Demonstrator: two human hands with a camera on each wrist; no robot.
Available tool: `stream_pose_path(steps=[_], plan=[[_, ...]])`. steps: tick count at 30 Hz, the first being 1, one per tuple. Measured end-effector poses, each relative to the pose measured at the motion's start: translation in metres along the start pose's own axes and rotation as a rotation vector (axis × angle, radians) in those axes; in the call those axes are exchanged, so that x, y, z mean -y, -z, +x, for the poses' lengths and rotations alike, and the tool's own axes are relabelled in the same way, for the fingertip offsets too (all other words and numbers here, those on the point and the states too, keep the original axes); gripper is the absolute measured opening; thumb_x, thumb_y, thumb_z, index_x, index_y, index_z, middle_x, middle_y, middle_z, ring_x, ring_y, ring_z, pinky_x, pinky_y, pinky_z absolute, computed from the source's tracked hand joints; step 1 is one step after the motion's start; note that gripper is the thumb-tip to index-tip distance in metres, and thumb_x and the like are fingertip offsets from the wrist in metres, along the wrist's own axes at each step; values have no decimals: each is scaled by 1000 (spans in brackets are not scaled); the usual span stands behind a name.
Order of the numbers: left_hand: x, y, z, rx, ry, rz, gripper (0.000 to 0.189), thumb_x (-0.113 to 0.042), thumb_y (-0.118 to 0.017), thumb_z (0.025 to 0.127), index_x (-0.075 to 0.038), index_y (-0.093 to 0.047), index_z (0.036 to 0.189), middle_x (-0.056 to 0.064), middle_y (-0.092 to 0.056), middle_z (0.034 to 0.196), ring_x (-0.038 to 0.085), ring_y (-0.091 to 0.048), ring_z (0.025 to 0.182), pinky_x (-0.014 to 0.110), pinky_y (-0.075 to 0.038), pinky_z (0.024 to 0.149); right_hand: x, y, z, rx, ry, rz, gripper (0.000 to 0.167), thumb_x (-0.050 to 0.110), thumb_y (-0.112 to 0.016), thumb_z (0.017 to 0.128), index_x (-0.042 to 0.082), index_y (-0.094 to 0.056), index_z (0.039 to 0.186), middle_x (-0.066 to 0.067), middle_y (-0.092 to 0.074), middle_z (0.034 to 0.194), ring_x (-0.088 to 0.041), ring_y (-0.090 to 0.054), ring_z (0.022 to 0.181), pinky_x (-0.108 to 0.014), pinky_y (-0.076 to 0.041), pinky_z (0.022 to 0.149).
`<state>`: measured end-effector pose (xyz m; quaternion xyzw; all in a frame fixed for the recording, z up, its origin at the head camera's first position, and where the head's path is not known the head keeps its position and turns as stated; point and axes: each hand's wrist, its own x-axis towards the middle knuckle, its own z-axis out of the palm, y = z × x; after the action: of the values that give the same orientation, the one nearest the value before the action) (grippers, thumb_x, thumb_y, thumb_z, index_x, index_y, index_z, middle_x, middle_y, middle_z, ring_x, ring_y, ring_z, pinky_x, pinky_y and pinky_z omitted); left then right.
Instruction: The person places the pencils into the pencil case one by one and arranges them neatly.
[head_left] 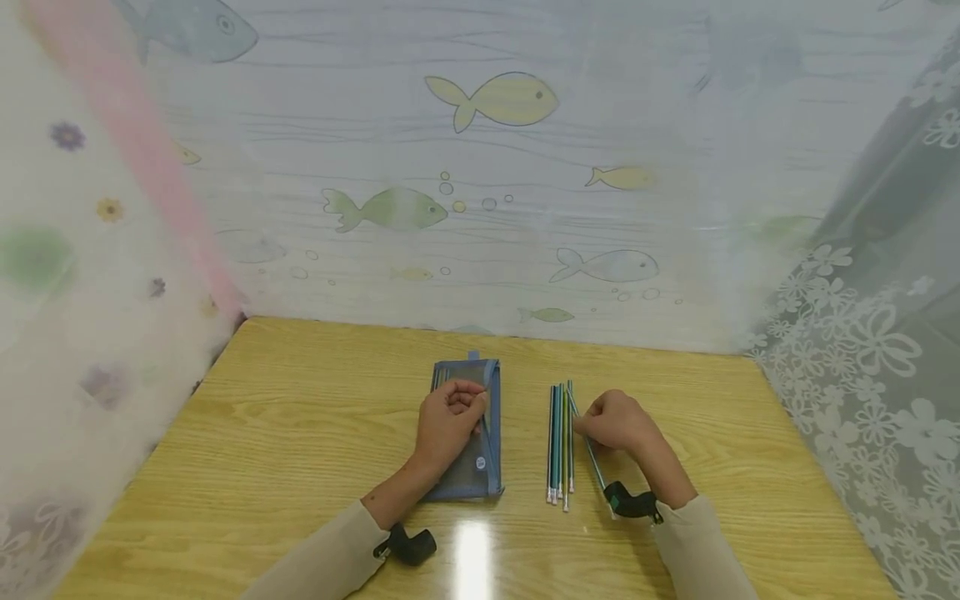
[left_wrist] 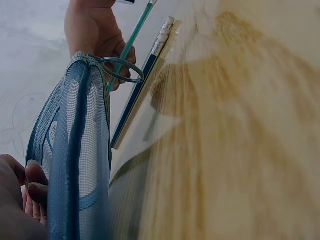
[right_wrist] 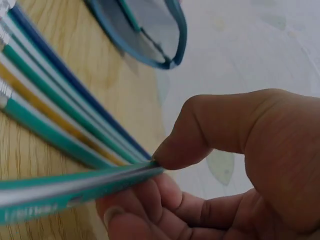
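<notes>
A blue mesh pencil case (head_left: 493,433) lies on the table with some pencils showing through its mesh. My left hand (head_left: 450,421) is over it, its thumb and curled fingers pinching the case's edge near the zipper. In the left wrist view those fingers (left_wrist: 37,182) are at the side of the case (left_wrist: 75,150). To the right, my right hand (head_left: 617,421) pinches a teal pencil (head_left: 596,465) between thumb and fingers, eraser end toward me. The right wrist view shows this pencil (right_wrist: 65,187) close up. Beside it lies a row of pencils (head_left: 557,442), several side by side, blue, teal and yellow.
The wood-grain table (head_left: 315,400) spreads around the things. Behind it hangs a pale curtain (head_left: 480,250) printed with fish, and a sheer lace curtain (head_left: 870,350) hangs at the right. A black wrist device (head_left: 412,546) is on the left wrist, another (head_left: 630,502) on the right.
</notes>
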<state>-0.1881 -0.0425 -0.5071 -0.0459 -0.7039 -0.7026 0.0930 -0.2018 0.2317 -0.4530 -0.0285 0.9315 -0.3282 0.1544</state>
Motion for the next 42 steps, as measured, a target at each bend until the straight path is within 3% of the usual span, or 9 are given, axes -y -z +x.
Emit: stream_pose_path(steps=[5, 12, 27, 36, 42], plan=[[4, 4, 5, 11, -7, -45, 6, 4, -72, 97, 4, -72, 103, 24, -70, 81, 21, -60, 52, 20, -47, 49, 2, -11, 13, 48, 8, 145, 36, 11, -66, 96, 11, -53, 63, -3, -58, 61, -18, -58, 57, -32, -54, 61], [29, 9, 19, 35, -10, -79, 6, 4, -71, 97, 4, -73, 103, 25, -69, 82, 16, -59, 51, 19, -47, 49, 5, -23, 31, 75, 20, 227, 27, 7, -61, 97, 8, -56, 71, -5, -59, 69, -19, -62, 63, -35, -58, 62], [29, 9, 19, 45, -18, -77, 5, 4, -71, 98, 3, -73, 103, 19, -69, 79, 17, -59, 52, 20, -48, 49, 21, -35, 36, 101, 45, 272, 21, 8, -61, 98, 4, -62, 77, -9, -65, 77, -21, -66, 67, -39, -62, 68], [14, -9, -22, -37, 6, -61, 5, 5, -71, 97, 4, -72, 101, 17, -69, 79, 14, -58, 51, 19, -47, 48, 16, -37, 13, 180, 109, 276, 20, 9, -60, 97, 4, -63, 78, -10, -65, 76, -22, -66, 68, -41, -63, 70], [7, -21, -46, -76, 24, -36, 5, 4, -72, 97, 4, -72, 101, 15, -70, 78, 15, -58, 51, 20, -48, 48, 15, -38, -1, 221, 143, 281, 18, 9, -62, 95, -5, -70, 89, -11, -68, 83, -19, -66, 65, -39, -64, 67]])
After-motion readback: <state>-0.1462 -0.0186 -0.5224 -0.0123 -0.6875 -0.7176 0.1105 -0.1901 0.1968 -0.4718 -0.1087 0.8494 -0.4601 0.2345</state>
